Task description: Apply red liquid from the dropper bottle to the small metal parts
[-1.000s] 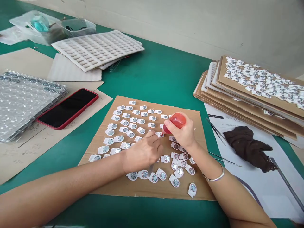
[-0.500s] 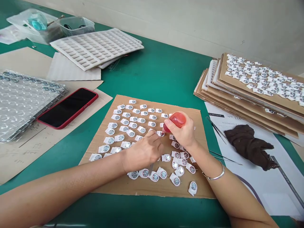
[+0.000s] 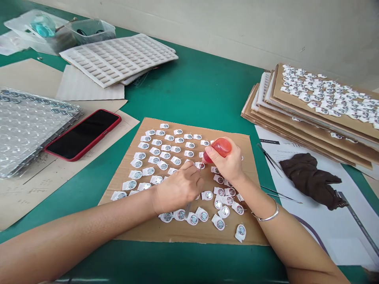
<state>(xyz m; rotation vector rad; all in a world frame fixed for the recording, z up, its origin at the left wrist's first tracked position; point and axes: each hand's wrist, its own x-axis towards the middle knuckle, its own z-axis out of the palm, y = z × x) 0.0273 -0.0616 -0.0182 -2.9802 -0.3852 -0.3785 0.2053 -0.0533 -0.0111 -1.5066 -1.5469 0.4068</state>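
Note:
A brown cardboard sheet [image 3: 177,232] carries rows of small round silver-faced parts on white tabs [image 3: 219,223]. Above its middle, my left hand [image 3: 180,187] is closed on slim metal tweezers [image 3: 188,210]; their flat rear end sticks out below the palm and my fingers cover most of the rest. My right hand [image 3: 231,163] wraps round a translucent red squeeze bottle [image 3: 222,146], tilted with its lower end towards the left fingertips. One tabbed part [image 3: 200,165] with a reddish ring lies right beneath the bottle, between both hands. Whether the bottle touches it I cannot tell.
Left lie a red-cased phone [image 3: 84,134] and clear blister trays [image 3: 29,130]. White moulded trays [image 3: 118,59] and plastic tubs [image 3: 91,33] stand behind. At right are stacked cardboard sheets [image 3: 274,98], loose tweezers [image 3: 281,194], a dark cloth [image 3: 310,177] and white paper [image 3: 343,236].
Both hands hold nearly the same pose over the same part, with the bottle almost unmoved. The whole view has shifted very slightly.

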